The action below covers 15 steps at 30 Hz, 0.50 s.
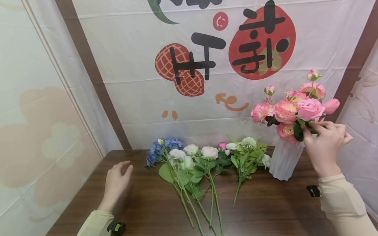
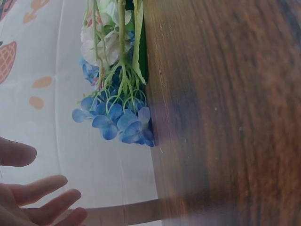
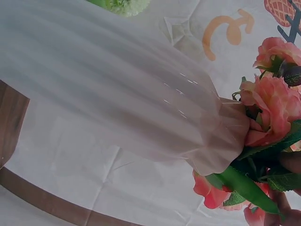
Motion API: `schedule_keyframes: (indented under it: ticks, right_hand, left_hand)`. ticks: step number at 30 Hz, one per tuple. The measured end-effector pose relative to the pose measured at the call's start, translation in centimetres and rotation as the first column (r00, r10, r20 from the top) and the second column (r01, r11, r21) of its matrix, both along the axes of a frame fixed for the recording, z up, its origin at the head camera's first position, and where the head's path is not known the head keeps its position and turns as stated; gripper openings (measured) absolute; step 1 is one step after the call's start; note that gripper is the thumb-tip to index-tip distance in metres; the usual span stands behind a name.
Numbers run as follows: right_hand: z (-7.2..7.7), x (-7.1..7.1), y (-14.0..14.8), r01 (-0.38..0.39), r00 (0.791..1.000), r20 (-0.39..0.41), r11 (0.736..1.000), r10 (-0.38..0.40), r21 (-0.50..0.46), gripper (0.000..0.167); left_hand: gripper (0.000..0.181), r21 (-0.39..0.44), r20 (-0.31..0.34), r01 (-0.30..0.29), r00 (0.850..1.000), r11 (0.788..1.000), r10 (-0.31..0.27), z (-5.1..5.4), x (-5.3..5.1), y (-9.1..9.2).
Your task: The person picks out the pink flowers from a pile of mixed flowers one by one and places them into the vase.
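At the right, a white ribbed vase [image 1: 285,160] stands on the table with pink artificial flowers [image 1: 285,111] in its mouth. My right hand [image 1: 326,144] pinches a pink rose [image 1: 310,109] just under its bloom, among dark green leaves. In the right wrist view the vase [image 3: 141,94] fills the middle, and the fingers [image 3: 291,161] show partly at the right edge, among leaves. The rose's lower stem is hidden. My left hand [image 1: 116,182] hovers over the table's left side, holding nothing, its fingers loosely bent. Blue hydrangeas [image 2: 124,120] lie nearest to it.
White flowers [image 1: 209,152] with long stems lie mid-table, their stems pointing toward the front. Beside them, near the vase, lies a green sprig with a pale round bloom [image 1: 248,143]. A printed cloth [image 1: 133,98] hangs behind the wooden table [image 1: 147,203].
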State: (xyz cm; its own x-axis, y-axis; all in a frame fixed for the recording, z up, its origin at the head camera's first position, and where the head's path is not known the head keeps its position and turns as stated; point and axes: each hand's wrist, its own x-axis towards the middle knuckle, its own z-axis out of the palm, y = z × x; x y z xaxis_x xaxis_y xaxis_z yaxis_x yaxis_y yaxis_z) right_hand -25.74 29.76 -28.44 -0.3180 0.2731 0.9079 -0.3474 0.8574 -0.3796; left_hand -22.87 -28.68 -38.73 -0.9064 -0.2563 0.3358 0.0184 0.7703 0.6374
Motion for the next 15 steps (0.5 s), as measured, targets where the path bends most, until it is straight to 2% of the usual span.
schedule_keyframes:
  ticks: [6,15]
  right_hand:
    - [0.03,0.27,0.15,0.009,0.999,0.052,1.0,-0.008,-0.008,0.017]
    - [-0.33,0.2,0.08,0.015,0.999,0.036,0.999,-0.013,-0.035,0.016]
  left_hand:
    - [0.042,-0.001,0.006,-0.002,1.0,1.0,0.002,0.0,0.03,0.03]
    - [0.043,0.009,0.02,0.001,1.0,1.0,-0.001,0.03,0.21,0.02]
